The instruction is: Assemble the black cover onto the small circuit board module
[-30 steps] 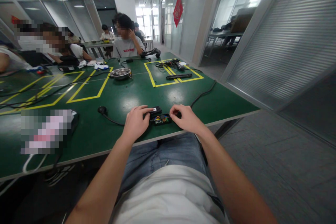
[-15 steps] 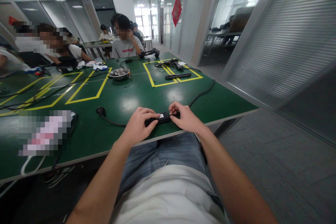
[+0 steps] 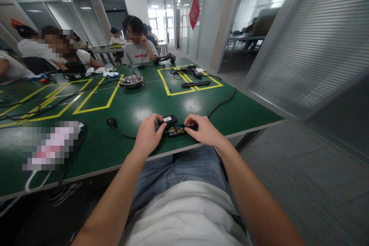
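Between thumb and fingers, my left hand (image 3: 150,132) grips a black casing cover (image 3: 169,119) with a white label, raised off the box below it. Under and in front of the cover lies the uncovered black control box (image 3: 176,131), its circuit board and small coloured parts showing. My right hand (image 3: 200,127) pinches the box's right end, where a black cable (image 3: 220,104) leads away to the right. Another black cable runs left from behind my left hand to a black plug (image 3: 111,122) on the green table (image 3: 141,104).
A metal bowl (image 3: 132,81) stands farther back. Inside yellow tape lie a black bar (image 3: 196,83) and tangled cables (image 3: 187,70). A blurred pinkish object (image 3: 53,144) is at the left. Co-workers sit across the table, one in a white printed shirt (image 3: 140,54).
My left hand has lifted the labelled cover off the box and shifted it slightly away from me. The circuit board is now exposed; my right hand stays at the box's right end.
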`<action>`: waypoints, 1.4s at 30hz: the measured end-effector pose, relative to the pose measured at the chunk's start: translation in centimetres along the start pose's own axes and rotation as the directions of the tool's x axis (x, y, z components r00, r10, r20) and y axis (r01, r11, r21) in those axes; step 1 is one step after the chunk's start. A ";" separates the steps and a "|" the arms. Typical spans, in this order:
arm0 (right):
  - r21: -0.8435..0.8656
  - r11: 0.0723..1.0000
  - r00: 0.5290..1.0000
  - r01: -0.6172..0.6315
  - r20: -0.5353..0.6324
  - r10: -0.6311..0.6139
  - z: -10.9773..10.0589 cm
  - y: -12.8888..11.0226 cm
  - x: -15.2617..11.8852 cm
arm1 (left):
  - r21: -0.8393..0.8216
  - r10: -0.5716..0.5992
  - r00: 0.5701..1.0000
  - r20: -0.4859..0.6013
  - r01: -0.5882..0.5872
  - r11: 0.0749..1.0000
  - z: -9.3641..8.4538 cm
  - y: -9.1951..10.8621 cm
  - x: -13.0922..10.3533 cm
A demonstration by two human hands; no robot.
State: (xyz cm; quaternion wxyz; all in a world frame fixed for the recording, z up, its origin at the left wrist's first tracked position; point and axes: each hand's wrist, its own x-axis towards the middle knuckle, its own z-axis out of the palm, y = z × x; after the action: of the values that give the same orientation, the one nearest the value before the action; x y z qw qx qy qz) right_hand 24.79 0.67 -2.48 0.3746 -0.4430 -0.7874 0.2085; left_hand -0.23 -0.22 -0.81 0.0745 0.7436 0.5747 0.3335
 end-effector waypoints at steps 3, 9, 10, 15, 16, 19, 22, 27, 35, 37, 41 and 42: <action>-0.017 1.000 1.000 0.007 0.011 -0.007 -0.1 -0.1 0.1 | 0.009 0.014 0.998 0.063 -0.015 1.000 0.1 -0.1 0.2; 0.013 1.000 1.000 0.026 0.010 -0.026 0.0 0.0 0.1 | -0.001 0.157 0.984 0.080 -0.157 0.988 -0.8 0.4 -0.7; 0.015 1.000 1.000 0.023 0.009 -0.023 0.1 0.0 0.1 | 0.014 0.161 0.981 0.104 -0.164 0.986 -1.0 0.5 -0.9; 0.010 1.000 0.999 0.006 -0.032 -0.006 0.3 -0.2 0.0 | 0.048 0.194 0.973 0.122 -0.201 0.978 -1.4 0.7 -1.2; 0.019 1.000 0.999 0.011 -0.043 -0.010 0.3 -0.3 0.0 | 0.036 0.213 0.973 0.094 -0.217 0.975 -1.4 0.7 -1.2; 0.059 0.998 0.998 0.030 -0.064 -0.026 0.2 -0.4 -0.1 | 0.006 0.242 0.970 0.033 -0.242 0.970 -1.4 0.7 -1.1; 0.064 0.997 0.998 0.035 -0.063 -0.030 0.2 -0.4 -0.1 | 0.011 0.221 0.973 0.065 -0.222 0.975 -1.4 0.6 -1.1; 0.008 1.000 0.999 0.012 -0.037 -0.012 0.2 -0.2 0.0 | 0.034 0.199 0.972 0.125 -0.204 0.978 -1.3 0.6 -1.1; -0.032 0.999 1.000 0.004 -0.025 -0.005 0.2 -0.1 0.1 | 0.010 0.160 0.985 0.061 -0.161 0.987 -0.2 -0.4 0.0; -0.037 0.999 1.000 0.004 -0.026 -0.005 0.3 -0.2 0.1 | 0.037 0.095 0.993 0.074 -0.098 0.995 0.2 -0.7 0.3; -0.090 0.996 0.999 0.012 -0.032 -0.015 0.3 -0.2 0.0 | 0.038 -0.018 0.998 0.059 0.015 0.999 0.3 -1.0 0.6; -0.094 0.995 0.999 0.013 -0.031 -0.016 0.3 -0.1 -0.1 | 0.029 -0.030 0.999 0.045 0.029 0.999 0.2 -1.0 0.6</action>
State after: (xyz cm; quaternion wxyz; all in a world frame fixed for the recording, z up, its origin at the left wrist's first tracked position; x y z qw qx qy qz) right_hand 24.52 0.55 -2.58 0.3672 -0.4578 -0.7934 0.1614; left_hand -0.88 0.69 -1.23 0.0818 0.7436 0.5884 0.3069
